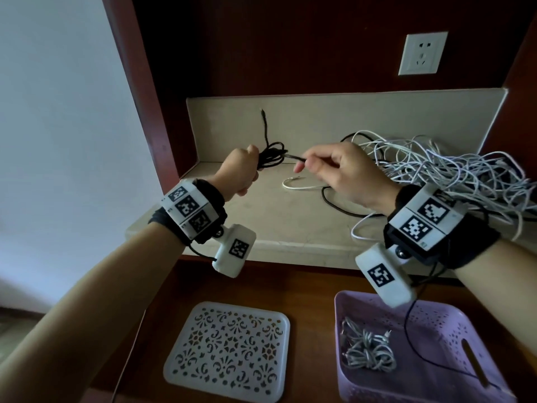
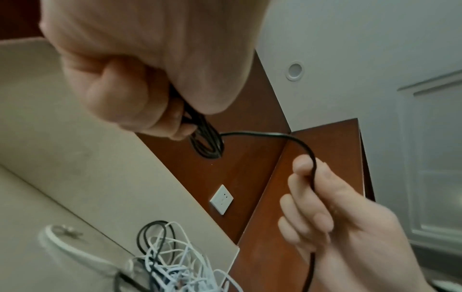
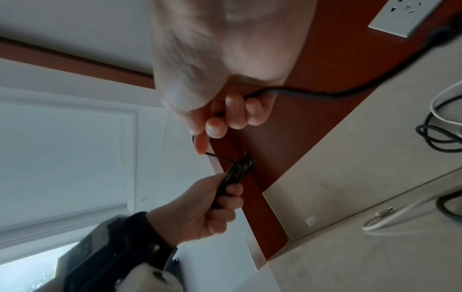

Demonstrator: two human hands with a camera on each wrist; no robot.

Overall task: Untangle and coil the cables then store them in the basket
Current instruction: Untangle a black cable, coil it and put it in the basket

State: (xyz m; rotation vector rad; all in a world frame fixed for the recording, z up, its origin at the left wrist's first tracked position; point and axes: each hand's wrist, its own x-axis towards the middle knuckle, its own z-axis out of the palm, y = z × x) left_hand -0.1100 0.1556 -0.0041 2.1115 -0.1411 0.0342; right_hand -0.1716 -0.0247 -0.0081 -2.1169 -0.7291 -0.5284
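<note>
A black cable is partly wound into a small coil [image 1: 271,157] that my left hand [image 1: 252,167] grips in a fist above the beige counter [image 1: 261,216]. One end of it sticks up past the coil. My right hand [image 1: 305,164] pinches the loose black strand [image 2: 275,135] just right of the coil [image 2: 207,142]; the strand runs on through its curled fingers [image 3: 235,116]. A big tangle of white and black cables [image 1: 436,170] lies at the counter's right. The purple basket [image 1: 436,338] at the lower right holds one coiled grey cable [image 1: 367,349].
A white perforated lid [image 1: 229,350] lies on the wooden surface left of the basket. A white cable end [image 1: 302,184] rests on the counter under my hands. A wall socket [image 1: 422,53] sits on the dark wood back panel, and wood side panels close in the counter.
</note>
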